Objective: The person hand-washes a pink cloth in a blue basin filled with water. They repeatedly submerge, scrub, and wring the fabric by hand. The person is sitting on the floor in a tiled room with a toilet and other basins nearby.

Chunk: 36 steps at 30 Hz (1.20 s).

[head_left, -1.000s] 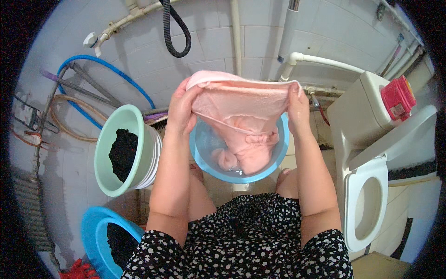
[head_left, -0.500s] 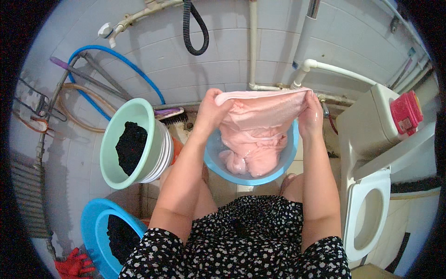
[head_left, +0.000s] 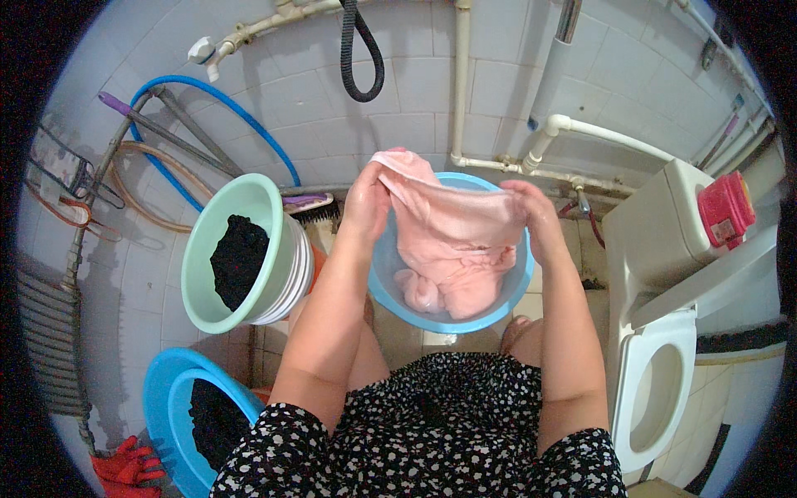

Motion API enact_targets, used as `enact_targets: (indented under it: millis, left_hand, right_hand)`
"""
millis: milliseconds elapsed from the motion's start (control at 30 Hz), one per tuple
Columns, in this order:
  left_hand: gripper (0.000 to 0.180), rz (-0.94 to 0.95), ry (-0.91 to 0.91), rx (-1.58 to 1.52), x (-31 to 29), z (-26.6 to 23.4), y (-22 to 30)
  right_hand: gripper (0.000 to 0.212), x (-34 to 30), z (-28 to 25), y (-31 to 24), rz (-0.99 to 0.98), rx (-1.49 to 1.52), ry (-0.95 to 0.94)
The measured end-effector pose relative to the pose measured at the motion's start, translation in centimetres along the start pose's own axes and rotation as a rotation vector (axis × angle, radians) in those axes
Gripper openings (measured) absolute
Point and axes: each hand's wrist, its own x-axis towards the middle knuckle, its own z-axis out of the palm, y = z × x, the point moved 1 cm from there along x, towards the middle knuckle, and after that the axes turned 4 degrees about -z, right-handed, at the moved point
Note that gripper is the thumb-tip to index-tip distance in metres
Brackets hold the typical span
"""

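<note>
A wet pink garment [head_left: 457, 232] is lifted by its banded edge, while its lower part lies bunched in a blue basin [head_left: 397, 309] in front of me. My left hand [head_left: 368, 199] is closed on the upper left end of that edge. At the other end, my right hand [head_left: 534, 217] grips the edge, with the cloth sagging between both hands. Whether the basin holds water under the garment is hard to see.
On my left, a pale green basin [head_left: 264, 184] sits on a white bucket [head_left: 290, 286], with black cloth [head_left: 238, 264] inside. A second blue basin [head_left: 162, 390], red gloves [head_left: 126, 466], a brush [head_left: 311, 207] and a hose [head_left: 237, 108] are nearby. A toilet [head_left: 652, 390] stands right.
The garment's edge was stretched nearly straight and now dips between my hands. My right hand has moved slightly left and lower; the edge's left end now rises higher.
</note>
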Motion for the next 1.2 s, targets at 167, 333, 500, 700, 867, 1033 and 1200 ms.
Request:
enact_targets:
  millis: [167,333,500,700,867,1033,1200]
  left_hand:
    - [0.041,-0.174,-0.315,-0.324,-1.1,0.5,-0.6]
    - [0.040,-0.296,-0.456,-0.252,-2.7,2.1,-2.2]
    - [0.041,-0.277,-0.450,-0.107,-2.6,1.8,-2.6]
    - [0.052,-0.374,-0.414,0.173,-2.4,2.0,-2.3]
    - [0.038,-0.256,-0.306,0.751,-2.2,2.9,-5.0]
    - [0.041,-0.285,0.127,0.457,-0.9,2.2,-7.0]
    - [0.040,-0.436,0.101,-0.220,-3.7,3.8,-10.3]
  right_hand:
    - [0.056,-1.0,1.5,2.8,0.091,-0.485,-0.221]
    - [0.069,-0.1,3.7,4.1,-0.267,-0.320,-0.082]
    - [0.046,-1.0,3.5,1.0,0.177,0.104,-0.151]
    - [0.026,-0.9,3.4,0.0,0.109,0.496,-0.012]
    - [0.025,-1.1,4.7,1.2,0.081,0.324,0.034]
    - [0.017,-1.7,7.8,3.5,-0.297,-0.061,0.173]
    - [0.029,-2.7,10.9,2.3,-0.346,-0.787,0.175]
